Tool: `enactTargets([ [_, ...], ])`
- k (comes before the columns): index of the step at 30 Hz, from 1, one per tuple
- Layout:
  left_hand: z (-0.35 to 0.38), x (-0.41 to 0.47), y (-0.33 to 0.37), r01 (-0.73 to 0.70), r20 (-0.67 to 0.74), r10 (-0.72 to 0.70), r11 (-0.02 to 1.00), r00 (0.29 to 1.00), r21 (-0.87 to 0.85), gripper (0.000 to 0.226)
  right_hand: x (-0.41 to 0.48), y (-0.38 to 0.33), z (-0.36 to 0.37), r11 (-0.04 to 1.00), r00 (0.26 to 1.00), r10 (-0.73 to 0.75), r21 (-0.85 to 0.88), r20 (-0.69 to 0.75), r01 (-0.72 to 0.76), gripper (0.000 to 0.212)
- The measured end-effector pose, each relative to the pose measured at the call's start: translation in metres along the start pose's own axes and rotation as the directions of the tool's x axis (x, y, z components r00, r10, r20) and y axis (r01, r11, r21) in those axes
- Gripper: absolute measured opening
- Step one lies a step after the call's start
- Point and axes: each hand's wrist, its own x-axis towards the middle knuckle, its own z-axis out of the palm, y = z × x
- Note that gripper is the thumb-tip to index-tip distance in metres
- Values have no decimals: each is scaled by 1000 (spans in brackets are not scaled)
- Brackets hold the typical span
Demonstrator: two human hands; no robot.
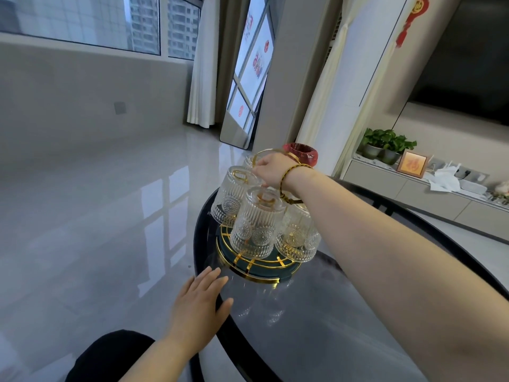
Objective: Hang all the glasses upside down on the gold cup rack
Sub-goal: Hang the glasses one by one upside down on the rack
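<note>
The gold cup rack with its dark green round base stands near the far left edge of the round dark table. Several ribbed clear glasses hang upside down on it: one at the front, one at the left, one at the right, and another partly hidden behind. My right hand reaches over the rack's top by the gold ring handle, fingers on the far glass; whether it grips is unclear. My left hand lies flat and open on the table edge in front of the rack.
A red-lined bin stands on the floor beyond the table. A low cabinet with potted plants, a framed picture and papers runs along the right wall. Glossy tiled floor lies to the left of the table. My dark-clothed knee shows at the bottom.
</note>
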Motion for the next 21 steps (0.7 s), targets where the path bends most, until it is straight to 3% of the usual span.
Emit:
enactTargets([
  [8,-1,2,2,-4,-18,3,1000,1000,-11,48,0,8,4,989,999,-47,141,-14,48,32],
  [21,-2,2,3,4,-5,-4,1000,1000,-31,48,0,2,12,986,996,-87,144,4,85,67],
])
